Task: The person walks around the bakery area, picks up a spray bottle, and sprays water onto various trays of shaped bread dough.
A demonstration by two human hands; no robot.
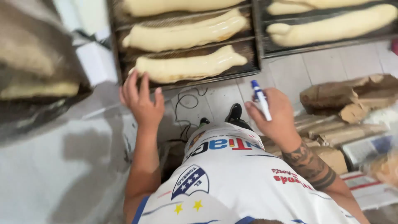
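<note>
In the head view, the left hand point(141, 99) was spread wide, fingers fanned, its fingertips at the near rim of a dark, ridged metal baking tray point(124, 62) and touching or just short of the left end of the nearest pale, long, unbaked dough loaf point(190, 66). That loaf lay with its long axis running left to right across the view, slightly rising to the right, directly ahead of both hands. The right hand point(273, 114) was closed around a slim white tool with a blue tip point(260, 99), held upright with the blue end pointing toward the tray, and sat a little below the tray's near edge, apart from the dough. The left hand was the nearer one to the loaf. More loaves lay parallel behind it, and a second dark tray point(265, 45) stood beside it to the right.
</note>
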